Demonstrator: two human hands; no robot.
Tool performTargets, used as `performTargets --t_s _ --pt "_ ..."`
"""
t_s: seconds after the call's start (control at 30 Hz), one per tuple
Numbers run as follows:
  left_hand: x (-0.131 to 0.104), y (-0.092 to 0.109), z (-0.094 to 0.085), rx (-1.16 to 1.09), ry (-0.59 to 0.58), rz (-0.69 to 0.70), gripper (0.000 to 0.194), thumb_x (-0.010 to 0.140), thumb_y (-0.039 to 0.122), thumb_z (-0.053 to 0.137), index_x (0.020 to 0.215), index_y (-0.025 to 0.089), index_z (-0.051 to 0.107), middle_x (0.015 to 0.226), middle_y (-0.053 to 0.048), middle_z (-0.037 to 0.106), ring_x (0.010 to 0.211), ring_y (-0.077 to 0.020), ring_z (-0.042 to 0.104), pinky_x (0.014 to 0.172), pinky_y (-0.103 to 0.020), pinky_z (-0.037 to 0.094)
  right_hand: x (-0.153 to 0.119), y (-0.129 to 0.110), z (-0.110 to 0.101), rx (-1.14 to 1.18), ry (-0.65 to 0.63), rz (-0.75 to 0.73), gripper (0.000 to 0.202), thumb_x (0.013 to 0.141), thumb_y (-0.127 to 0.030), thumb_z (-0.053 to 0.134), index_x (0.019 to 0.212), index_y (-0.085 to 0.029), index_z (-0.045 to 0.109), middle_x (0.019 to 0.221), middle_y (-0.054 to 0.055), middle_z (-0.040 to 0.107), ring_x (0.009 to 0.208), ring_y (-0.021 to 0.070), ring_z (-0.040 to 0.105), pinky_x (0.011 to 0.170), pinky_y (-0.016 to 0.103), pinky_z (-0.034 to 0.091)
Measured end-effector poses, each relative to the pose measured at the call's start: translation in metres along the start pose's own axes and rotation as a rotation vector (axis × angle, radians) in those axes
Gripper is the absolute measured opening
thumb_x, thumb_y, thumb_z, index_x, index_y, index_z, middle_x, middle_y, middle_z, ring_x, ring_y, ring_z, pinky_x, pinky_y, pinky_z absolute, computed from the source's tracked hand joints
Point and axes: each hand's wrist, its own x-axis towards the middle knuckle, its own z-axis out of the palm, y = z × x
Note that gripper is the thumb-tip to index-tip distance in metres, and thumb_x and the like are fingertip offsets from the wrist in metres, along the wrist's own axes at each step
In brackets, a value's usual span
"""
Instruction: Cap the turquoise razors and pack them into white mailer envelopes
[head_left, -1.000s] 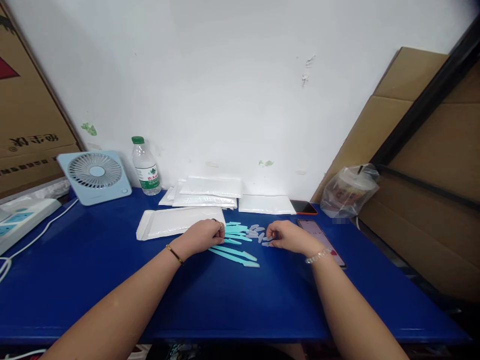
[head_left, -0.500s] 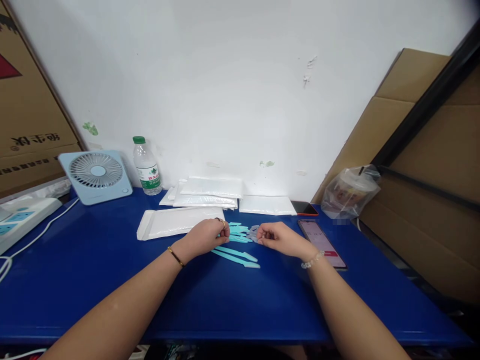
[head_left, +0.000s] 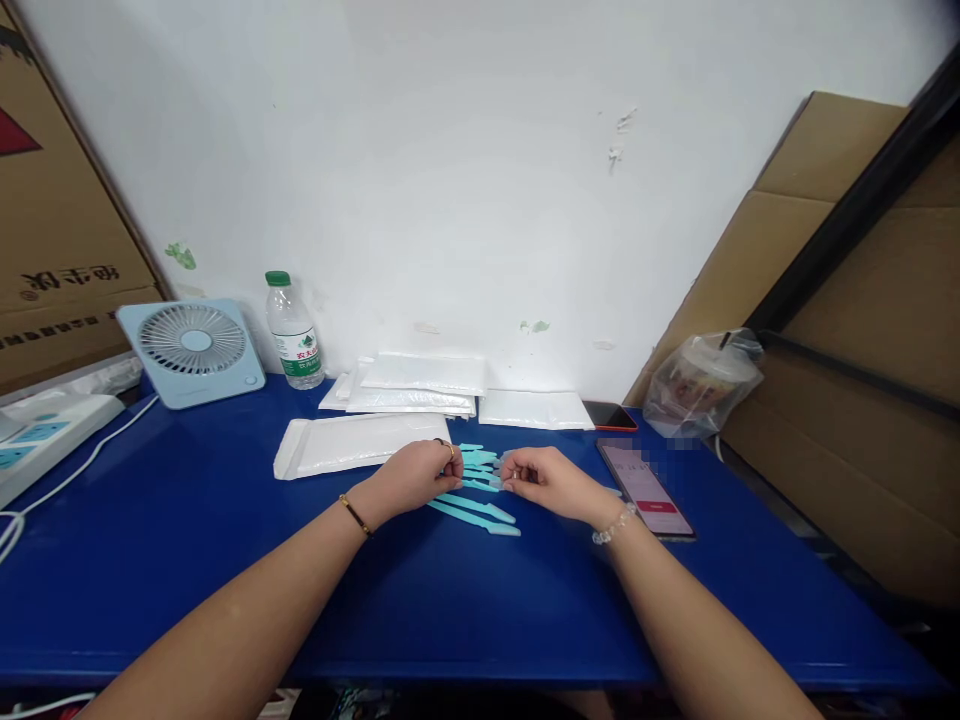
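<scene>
Curling tight, left hand (head_left: 424, 472) pinches a turquoise stick (head_left: 481, 485), right hand (head_left: 546, 480) curled, hold unclear; bottle (head_left: 292, 335) reads 农夫.

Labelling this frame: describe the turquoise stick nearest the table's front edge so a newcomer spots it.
On the blue table, find the left hand. Two long turquoise sticks slant out to the right from just in front of it. The wanted stick is the front one of this pair: every other turquoise stick in view lies farther from the table's front edge.
</scene>
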Motion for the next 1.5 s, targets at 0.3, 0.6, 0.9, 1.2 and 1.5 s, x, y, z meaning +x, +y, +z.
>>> performTargets --t_s 0.3,0.6,0.9,1.2,1.5 --pt "0.000 0.005 -0.005 -0.098 -0.008 -0.040 0.018 0.079 0.035 0.052 0.079 0.020 0.061 0.075 0.000 0.062 0.068 -0.0137 0.054 0.057 -0.022 0.035 0.000 -0.002 0.002 0.023 0.071 -0.009 0.017 0.081 -0.033 0.055 0.085 -0.018 0.062 0.068 0.000 0.058 0.059 0.0107 0.050 0.054 0.021 0.039" --pt "-0.002 0.012 0.004 -0.172 -0.078 -0.005 0.021 0.080 0.038 0.051 0.085 0.020 0.061 0.074 0.000 0.061 0.065 -0.0130 0.054 0.055 -0.022 0.037 0.001 0.004 -0.001 -0.003 0.028 -0.018 0.017 0.082 -0.031 0.054 0.086 -0.018 0.064 0.075 0.002 0.063 0.063 0.0118 0.054 0.058 0.022 0.042" --pt "0.004 -0.012 0.007 0.181 0.062 -0.040 0.015 0.078 0.027 0.053 0.089 0.020 0.061 0.092 -0.003 0.061 0.078 -0.0175 0.057 0.067 -0.027 0.040 -0.003 0.030 -0.016 -0.383 0.028 0.021 0.015 0.075 -0.013 0.055 0.084 -0.020 0.065 0.082 0.003 0.061 0.072 0.0142 0.054 0.063 0.024 0.038" --pt "0.004 -0.010 0.007 0.162 0.043 -0.027 0.014 0.078 0.029 0.054 0.087 0.021 0.062 0.084 -0.002 0.061 0.075 -0.0164 0.056 0.064 -0.025 0.038 0.003 0.030 -0.006 -0.435 0.028 0.036 0.007 0.075 -0.015 0.054 0.072 -0.016 0.060 0.077 0.003 0.058 0.063 0.0116 0.051 0.058 0.022 0.035" --pt "0.005 -0.010 0.009 0.123 0.014 -0.087 0.010 0.077 0.028 0.054 0.077 0.020 0.061 0.080 -0.002 0.060 0.072 -0.0152 0.055 0.059 -0.024 0.037 0.003 0.031 -0.003 -0.105 -0.053 0.064 0.015 0.082 -0.028 0.052 0.079 -0.017 0.062 0.074 0.002 0.063 0.065 0.0127 0.055 0.058 0.022 0.039"
